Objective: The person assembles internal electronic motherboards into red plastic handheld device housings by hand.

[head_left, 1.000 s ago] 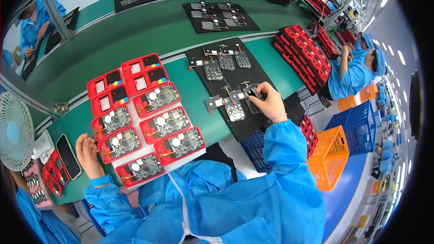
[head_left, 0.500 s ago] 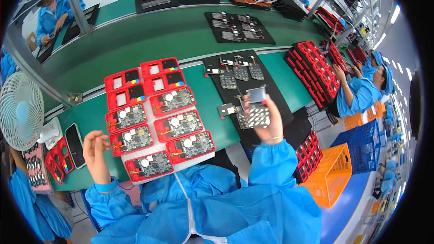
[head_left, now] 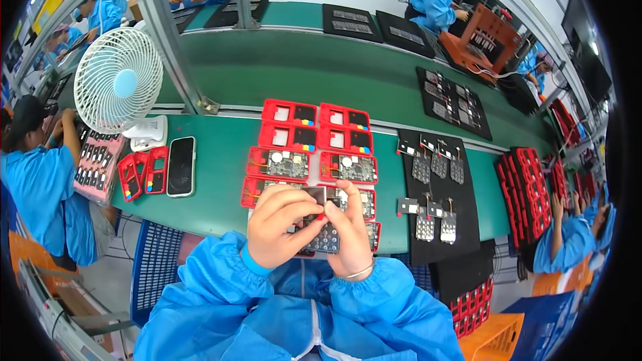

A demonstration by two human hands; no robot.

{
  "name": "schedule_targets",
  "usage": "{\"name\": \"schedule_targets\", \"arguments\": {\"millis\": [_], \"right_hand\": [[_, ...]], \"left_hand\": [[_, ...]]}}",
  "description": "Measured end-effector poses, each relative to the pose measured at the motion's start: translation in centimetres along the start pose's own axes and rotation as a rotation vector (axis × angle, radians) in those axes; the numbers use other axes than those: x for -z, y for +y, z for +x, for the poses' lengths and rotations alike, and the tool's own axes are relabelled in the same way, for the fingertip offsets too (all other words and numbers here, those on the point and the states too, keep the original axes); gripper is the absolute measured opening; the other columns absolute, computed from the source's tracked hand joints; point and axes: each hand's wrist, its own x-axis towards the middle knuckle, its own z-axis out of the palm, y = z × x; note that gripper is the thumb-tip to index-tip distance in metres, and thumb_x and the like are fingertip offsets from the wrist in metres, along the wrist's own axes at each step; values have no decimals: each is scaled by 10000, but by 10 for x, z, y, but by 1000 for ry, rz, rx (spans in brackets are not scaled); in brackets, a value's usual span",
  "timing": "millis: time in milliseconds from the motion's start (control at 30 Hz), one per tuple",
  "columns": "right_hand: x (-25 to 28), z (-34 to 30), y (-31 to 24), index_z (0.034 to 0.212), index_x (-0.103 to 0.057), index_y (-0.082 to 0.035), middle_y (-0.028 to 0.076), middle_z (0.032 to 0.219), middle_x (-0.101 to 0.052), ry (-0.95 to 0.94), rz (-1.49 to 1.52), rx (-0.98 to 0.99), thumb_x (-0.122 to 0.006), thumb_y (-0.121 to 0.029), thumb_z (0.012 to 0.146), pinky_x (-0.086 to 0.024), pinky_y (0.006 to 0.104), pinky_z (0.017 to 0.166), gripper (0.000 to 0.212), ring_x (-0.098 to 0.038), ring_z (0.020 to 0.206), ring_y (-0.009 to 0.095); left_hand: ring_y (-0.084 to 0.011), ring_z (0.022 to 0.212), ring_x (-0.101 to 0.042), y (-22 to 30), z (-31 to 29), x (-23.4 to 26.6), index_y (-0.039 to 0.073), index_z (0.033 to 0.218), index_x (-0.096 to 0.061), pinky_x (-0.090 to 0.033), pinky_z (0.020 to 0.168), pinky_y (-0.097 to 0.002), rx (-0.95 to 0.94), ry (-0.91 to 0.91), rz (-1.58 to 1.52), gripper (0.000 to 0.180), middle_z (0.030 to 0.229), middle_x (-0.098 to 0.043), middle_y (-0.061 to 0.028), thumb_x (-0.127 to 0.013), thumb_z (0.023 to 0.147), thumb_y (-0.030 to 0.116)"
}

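Both hands meet in front of me, above the rows of red housings. My right hand (head_left: 352,235) grips a keypad board (head_left: 326,239) with round keys and a small dark screen (head_left: 314,194) attached. From the other side my left hand (head_left: 279,222) pinches a small red tab (head_left: 320,216) at this assembly, thumb and forefinger pressed together. Red housings with circuit boards (head_left: 281,163) lie beneath, partly hidden by the hands. Beyond them are red housings without circuit boards (head_left: 289,112). More keypad boards with screens (head_left: 424,227) rest on a black mat (head_left: 471,195) at the right.
A white fan (head_left: 119,83), a phone (head_left: 180,167) and loose red housings (head_left: 156,170) occupy the left. Stacked red trays (head_left: 528,194) stand at the right, with an orange crate (head_left: 493,337) below. A metal post (head_left: 164,33) rises at the bench's far edge. Co-workers sit around.
My right hand has brought the keypad board from the black mat to the middle. My left hand, empty before, has come across and now pinches its red tab. The whole view has shifted.
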Motion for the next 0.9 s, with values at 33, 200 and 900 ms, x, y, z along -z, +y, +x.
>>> {"name": "schedule_targets", "arguments": {"millis": [33, 200, 900], "right_hand": [[-1, 0, -1, 1419, -337, -163, 121, 1036, -678, -8, 7, -9, -606, -62, 973, -533, 297, 765, 530, -652, 922, 152], [6, 4, -13, 1414, -319, -131, 181, 1109, -673, -76, -31, 61, -584, -56, 968, -570, 342, 813, 524, -676, 972, 213], [9, 46, -5, 1280, -474, -59, 147, 1028, -703, -514, -858, 371, -596, -178, 941, -549, 336, 764, 379, -711, 915, 260]], "left_hand": [[-287, 911, -640, -1, 0, 1, 60, 892, -706, -517, 800, -390, 11, -1, -57, 297, 946, -683, -90, -857, 639, 20], [-258, 935, -689, -4, 3, 7, -1, 906, -723, -544, 832, -359, 306, 62, -408, 148, 961, -718, -134, -758, 771, -51], [-249, 1074, -620, 18, 42, 16, 146, 1109, -704, -429, 879, -389, -124, -444, -174, 285, 1179, -666, -48, -742, 836, 216]]}}
